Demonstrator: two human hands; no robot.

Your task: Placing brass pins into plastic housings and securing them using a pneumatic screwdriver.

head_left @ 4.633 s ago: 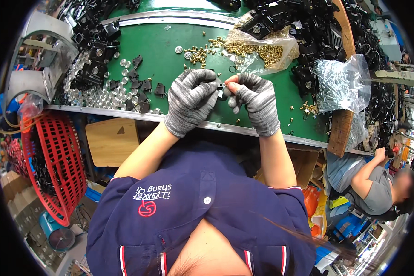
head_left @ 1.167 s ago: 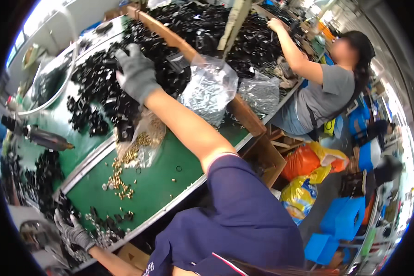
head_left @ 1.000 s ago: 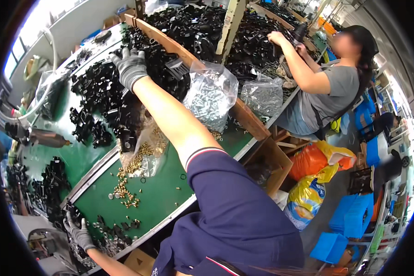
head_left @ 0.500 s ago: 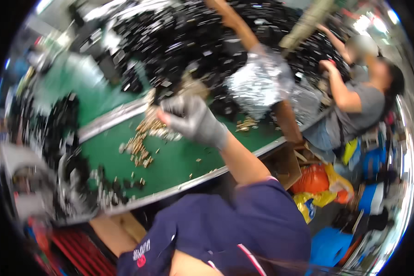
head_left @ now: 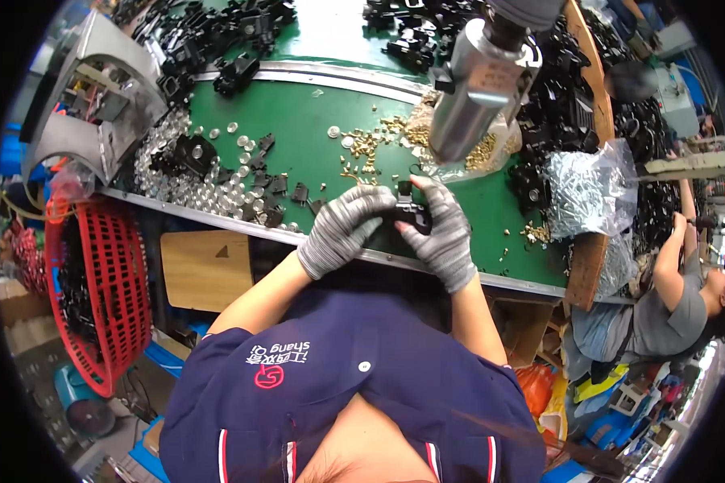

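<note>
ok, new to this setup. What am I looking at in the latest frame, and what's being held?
No robot here: these are a person's own hands in grey gloves, seen by the left of two fisheye cameras worn on the head. It looks down, so the picture's left is the person's left, and straight edges bend near the rim.

The right hand pinches a small black part. The left hand meets its left side; whether it grips too, I can't tell.

On the green table lie clear round pieces, brass-coloured pieces and heaps of black parts. A metal tool shows above the table, at upper right.
</note>
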